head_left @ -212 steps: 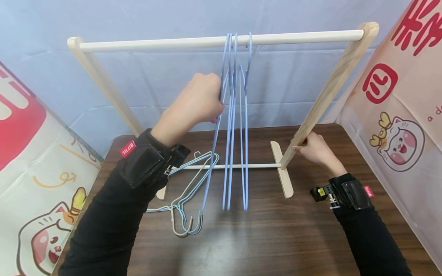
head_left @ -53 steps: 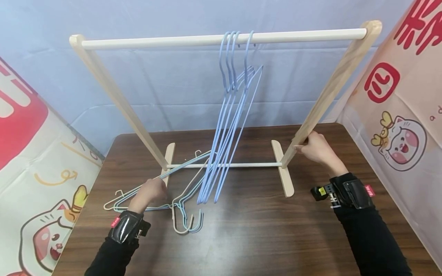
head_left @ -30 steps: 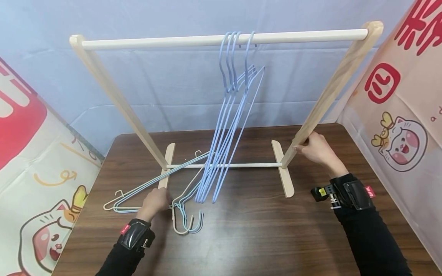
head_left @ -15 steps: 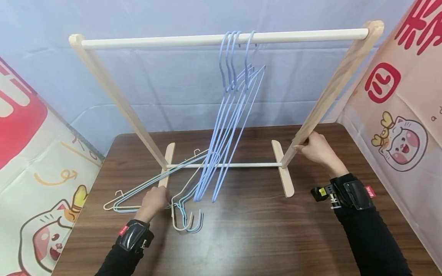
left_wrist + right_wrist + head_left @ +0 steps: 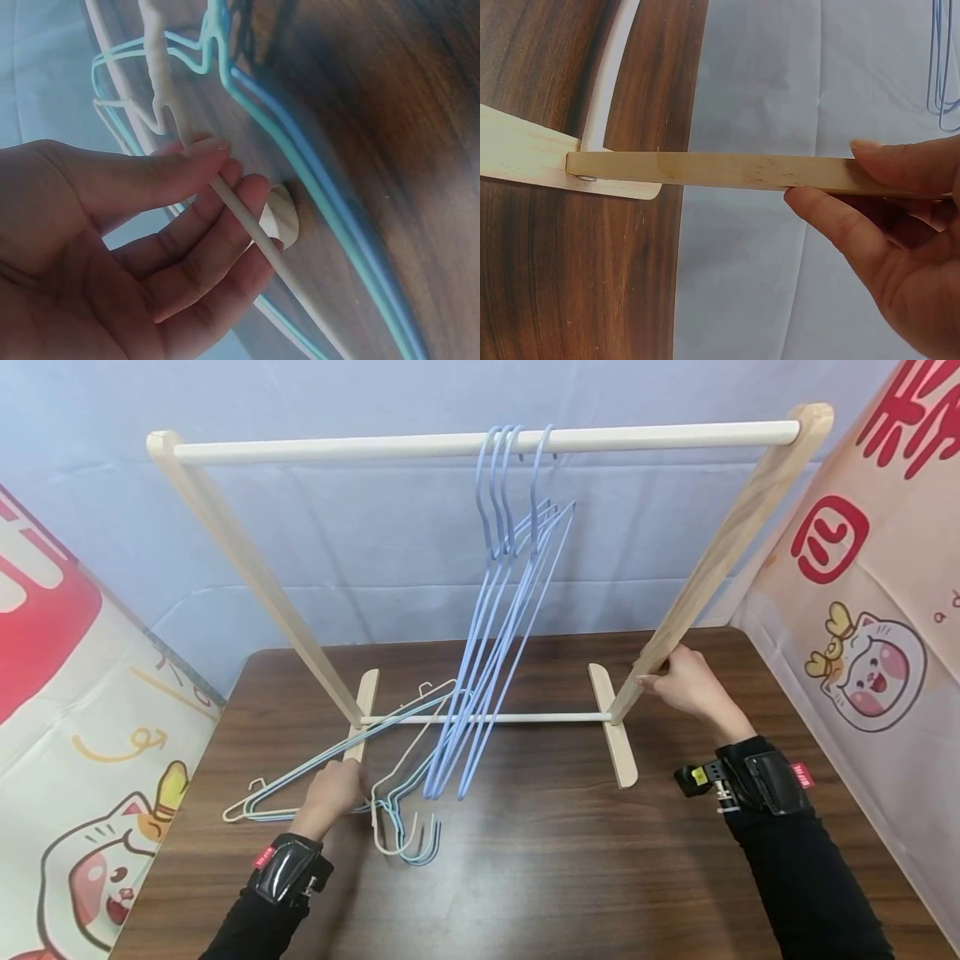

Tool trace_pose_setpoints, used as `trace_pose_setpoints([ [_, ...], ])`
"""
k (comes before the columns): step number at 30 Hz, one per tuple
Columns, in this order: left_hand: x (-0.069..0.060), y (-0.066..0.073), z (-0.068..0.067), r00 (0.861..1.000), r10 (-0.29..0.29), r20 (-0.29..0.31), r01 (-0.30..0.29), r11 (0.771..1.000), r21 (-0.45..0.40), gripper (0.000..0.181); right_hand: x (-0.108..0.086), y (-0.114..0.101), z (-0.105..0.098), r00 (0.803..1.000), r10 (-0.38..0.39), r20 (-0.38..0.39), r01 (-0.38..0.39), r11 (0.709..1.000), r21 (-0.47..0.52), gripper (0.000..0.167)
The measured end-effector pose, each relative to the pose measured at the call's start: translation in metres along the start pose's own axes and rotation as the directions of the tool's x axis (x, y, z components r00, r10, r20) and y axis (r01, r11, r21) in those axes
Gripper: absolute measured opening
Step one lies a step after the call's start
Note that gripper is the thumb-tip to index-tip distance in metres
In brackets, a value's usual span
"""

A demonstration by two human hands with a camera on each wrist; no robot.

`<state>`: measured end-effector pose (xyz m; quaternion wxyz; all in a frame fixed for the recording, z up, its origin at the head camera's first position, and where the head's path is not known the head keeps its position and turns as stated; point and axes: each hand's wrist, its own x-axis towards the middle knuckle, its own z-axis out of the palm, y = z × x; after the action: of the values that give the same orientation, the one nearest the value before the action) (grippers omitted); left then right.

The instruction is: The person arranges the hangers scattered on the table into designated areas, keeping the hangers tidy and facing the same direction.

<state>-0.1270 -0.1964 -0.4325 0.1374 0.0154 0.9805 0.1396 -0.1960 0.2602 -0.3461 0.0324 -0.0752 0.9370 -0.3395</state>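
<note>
My left hand is low on the left, over a loose pile of hangers. The left wrist view shows that hand pinching a cream hanger between thumb and fingers, with light-blue hangers beside it on the table. On the right, my other hand grips the rack's right leg near its lower end; the right wrist view has that hand's thumb and fingers around the wooden leg. Several blue hangers hang from the middle of the top rail.
The rack's left leg stands behind the pile, its left foot partly under the hangers. A thin lower bar joins the legs above the brown table. Printed cloth lines the right side; blue cloth hangs behind.
Since the earliest frame my left hand has let go of a hanging blue hanger and come down to the pile. Lately the cream hanger has shifted slightly upward. My right hand stays on the leg.
</note>
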Motion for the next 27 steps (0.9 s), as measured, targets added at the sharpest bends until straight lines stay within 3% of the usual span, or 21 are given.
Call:
trace_pose_setpoints([
  [16, 0.001, 0.001, -0.011, 0.997, 0.041, -0.064, -0.042, 0.999, -0.002, 0.009, 0.0, -0.001, 0.0, 1.0, 0.003, 0.001, -0.003, 1.0, 0.004, 0.035],
  [27, -0.001, 0.005, -0.018, 0.998, 0.016, -0.059, -0.016, 1.0, -0.004, 0.008, 0.0, -0.001, 0.0, 1.0, 0.001, -0.002, -0.001, 1.0, -0.008, 0.035],
])
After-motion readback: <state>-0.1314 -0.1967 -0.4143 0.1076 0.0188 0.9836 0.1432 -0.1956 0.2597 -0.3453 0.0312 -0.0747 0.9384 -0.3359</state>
